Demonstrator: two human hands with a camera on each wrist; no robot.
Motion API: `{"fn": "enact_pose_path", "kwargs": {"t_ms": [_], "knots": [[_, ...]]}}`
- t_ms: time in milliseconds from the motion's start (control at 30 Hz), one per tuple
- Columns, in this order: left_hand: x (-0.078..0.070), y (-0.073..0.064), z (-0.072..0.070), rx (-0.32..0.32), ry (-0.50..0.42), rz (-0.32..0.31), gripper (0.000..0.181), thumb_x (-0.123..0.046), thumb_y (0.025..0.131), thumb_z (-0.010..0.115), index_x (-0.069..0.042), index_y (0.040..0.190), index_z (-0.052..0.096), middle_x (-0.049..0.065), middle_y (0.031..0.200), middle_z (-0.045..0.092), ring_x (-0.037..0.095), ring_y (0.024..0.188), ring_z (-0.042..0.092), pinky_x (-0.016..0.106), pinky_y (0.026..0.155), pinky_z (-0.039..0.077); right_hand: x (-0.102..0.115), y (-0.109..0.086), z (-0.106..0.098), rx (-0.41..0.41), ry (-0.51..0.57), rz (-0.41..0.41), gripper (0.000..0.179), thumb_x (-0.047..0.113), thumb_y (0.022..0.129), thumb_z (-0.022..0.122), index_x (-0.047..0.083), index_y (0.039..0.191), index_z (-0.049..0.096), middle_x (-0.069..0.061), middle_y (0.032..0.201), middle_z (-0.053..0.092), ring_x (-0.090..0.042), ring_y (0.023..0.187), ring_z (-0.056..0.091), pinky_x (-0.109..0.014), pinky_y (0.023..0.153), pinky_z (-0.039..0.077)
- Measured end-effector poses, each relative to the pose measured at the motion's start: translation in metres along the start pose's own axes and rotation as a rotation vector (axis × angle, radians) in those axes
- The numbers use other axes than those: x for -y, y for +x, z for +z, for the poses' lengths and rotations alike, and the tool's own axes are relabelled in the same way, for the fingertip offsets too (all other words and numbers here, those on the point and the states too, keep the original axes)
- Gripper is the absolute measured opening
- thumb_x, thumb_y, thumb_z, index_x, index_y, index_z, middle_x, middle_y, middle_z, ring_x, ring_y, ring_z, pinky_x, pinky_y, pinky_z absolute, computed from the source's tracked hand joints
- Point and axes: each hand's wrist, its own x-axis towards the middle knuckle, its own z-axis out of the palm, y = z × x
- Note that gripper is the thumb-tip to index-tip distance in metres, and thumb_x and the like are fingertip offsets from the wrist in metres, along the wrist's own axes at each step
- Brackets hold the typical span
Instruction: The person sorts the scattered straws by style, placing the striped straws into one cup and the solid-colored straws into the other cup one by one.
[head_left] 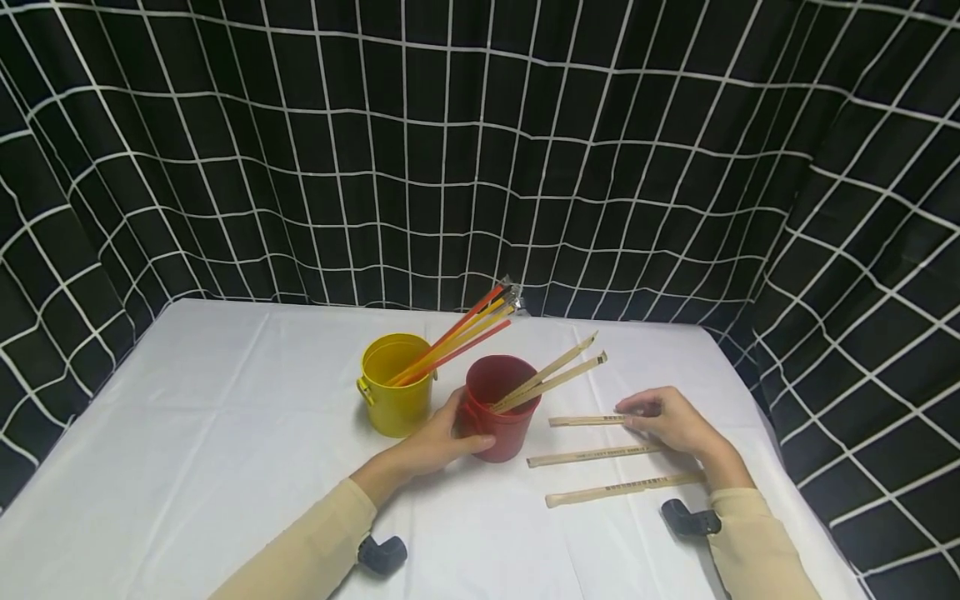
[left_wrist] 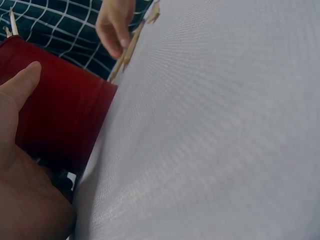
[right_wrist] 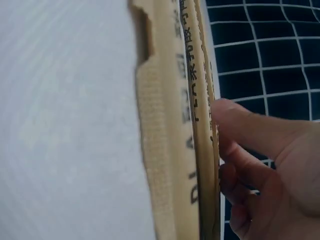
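Observation:
My left hand [head_left: 431, 442] grips a small red bucket [head_left: 504, 437] by its left side, thumb across the front wall. Two or more slim paper-wrapped chopstick packets [head_left: 555, 379] lean out of the bucket to the right. In the left wrist view the thumb lies along the red wall [left_wrist: 65, 110]. On the right, my right hand [head_left: 675, 421] pinches the right end of the farthest packet [head_left: 581, 421] on the table between thumb and fingers. Nearer me lie a middle packet [head_left: 585, 457] and a front packet [head_left: 622, 489], roughly parallel. Printed lettering shows on their wrappers in the right wrist view.
A yellow bucket [head_left: 397, 412] stands just left of the red one, holding several orange and yellow sticks [head_left: 457, 337] with shiny clear ends. A white cloth [head_left: 225, 467] covers the table. Black curtain with a white grid [head_left: 442, 150] hangs behind and at both sides.

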Motion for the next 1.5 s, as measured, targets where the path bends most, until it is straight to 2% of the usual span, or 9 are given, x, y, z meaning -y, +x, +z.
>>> {"fn": "enact_pose_path", "kwargs": {"t_ms": [200, 400, 533, 667, 767, 1000, 1233, 1333, 1500], "knots": [[0.0, 0.001, 0.002, 0.002, 0.001, -0.007, 0.096, -0.038, 0.09, 0.075, -0.017, 0.163, 0.016, 0.006, 0.169, 0.025, 0.03, 0.158, 0.02, 0.057, 0.128, 0.019, -0.001, -0.001, 0.001, -0.004, -0.032, 0.004, 0.013, 0.013, 0.087, 0.073, 0.007, 0.099, 0.077, -0.011, 0.097, 0.076, -0.025, 0.093, 0.067, -0.054, 0.095, 0.055], [0.002, 0.0, 0.002, 0.002, 0.001, -0.006, 0.096, -0.038, 0.09, 0.074, -0.016, 0.163, 0.016, 0.007, 0.168, 0.026, 0.031, 0.158, 0.021, 0.058, 0.127, 0.021, 0.003, -0.006, -0.011, -0.029, 0.002, -0.068, 0.01, 0.012, 0.087, 0.076, 0.006, 0.095, 0.077, -0.003, 0.088, 0.072, -0.012, 0.083, 0.056, -0.03, 0.078, 0.049], [0.004, 0.0, 0.003, 0.008, -0.008, -0.004, 0.096, -0.038, 0.09, 0.074, -0.017, 0.163, 0.015, 0.006, 0.169, 0.026, 0.029, 0.158, 0.021, 0.057, 0.128, 0.02, 0.005, -0.011, -0.026, -0.07, 0.215, -0.125, 0.015, 0.008, 0.09, 0.073, -0.001, 0.102, 0.075, 0.009, 0.088, 0.07, -0.005, 0.081, 0.056, -0.021, 0.07, 0.047], [0.004, -0.001, 0.003, 0.009, -0.015, -0.007, 0.096, -0.039, 0.09, 0.075, -0.017, 0.163, 0.015, 0.006, 0.169, 0.025, 0.029, 0.158, 0.02, 0.057, 0.128, 0.02, 0.011, -0.015, -0.038, -0.071, 0.514, -0.148, 0.013, 0.006, 0.096, 0.067, 0.012, 0.104, 0.076, 0.021, 0.095, 0.07, 0.003, 0.089, 0.063, -0.012, 0.08, 0.049], [0.003, -0.002, 0.003, 0.008, -0.013, -0.006, 0.096, -0.039, 0.09, 0.074, -0.016, 0.163, 0.015, 0.007, 0.169, 0.025, 0.031, 0.158, 0.02, 0.058, 0.127, 0.02, 0.017, -0.017, -0.043, -0.052, 0.76, -0.183, 0.027, 0.001, 0.099, 0.059, 0.023, 0.102, 0.075, 0.02, 0.098, 0.071, 0.003, 0.096, 0.061, -0.009, 0.088, 0.046], [0.001, -0.003, 0.004, 0.001, -0.004, -0.017, 0.096, -0.039, 0.09, 0.074, -0.018, 0.163, 0.015, 0.006, 0.169, 0.025, 0.03, 0.158, 0.02, 0.057, 0.128, 0.021, 0.039, -0.025, -0.053, 0.003, 1.214, -0.375, 0.036, -0.006, 0.103, 0.046, 0.012, 0.109, 0.076, 0.007, 0.105, 0.073, -0.007, 0.096, 0.061, -0.021, 0.085, 0.044], [0.001, -0.002, 0.003, 0.001, -0.01, -0.017, 0.097, -0.039, 0.09, 0.075, -0.018, 0.163, 0.015, 0.006, 0.169, 0.025, 0.03, 0.158, 0.021, 0.058, 0.127, 0.021, 0.063, -0.031, -0.066, 0.188, 1.469, -0.588, 0.037, -0.006, 0.105, 0.037, 0.003, 0.116, 0.071, -0.004, 0.115, 0.072, -0.015, 0.1, 0.061, -0.027, 0.091, 0.04], [0.001, -0.001, 0.003, 0.002, -0.009, -0.011, 0.096, -0.039, 0.09, 0.075, -0.019, 0.163, 0.015, 0.005, 0.169, 0.025, 0.03, 0.158, 0.021, 0.058, 0.127, 0.021, 0.072, -0.034, -0.07, 0.253, 1.518, -0.648, 0.039, -0.005, 0.106, 0.033, 0.001, 0.118, 0.069, -0.007, 0.117, 0.071, -0.018, 0.101, 0.06, -0.029, 0.092, 0.041], [0.0, 0.0, 0.001, 0.003, -0.007, -0.006, 0.095, -0.038, 0.09, 0.074, -0.019, 0.163, 0.015, 0.005, 0.168, 0.027, 0.03, 0.157, 0.023, 0.058, 0.127, 0.021, 0.086, -0.04, -0.073, 0.274, 1.546, -0.705, 0.039, -0.006, 0.106, 0.031, -0.001, 0.121, 0.066, -0.01, 0.121, 0.07, -0.021, 0.106, 0.06, -0.03, 0.096, 0.044]]}}
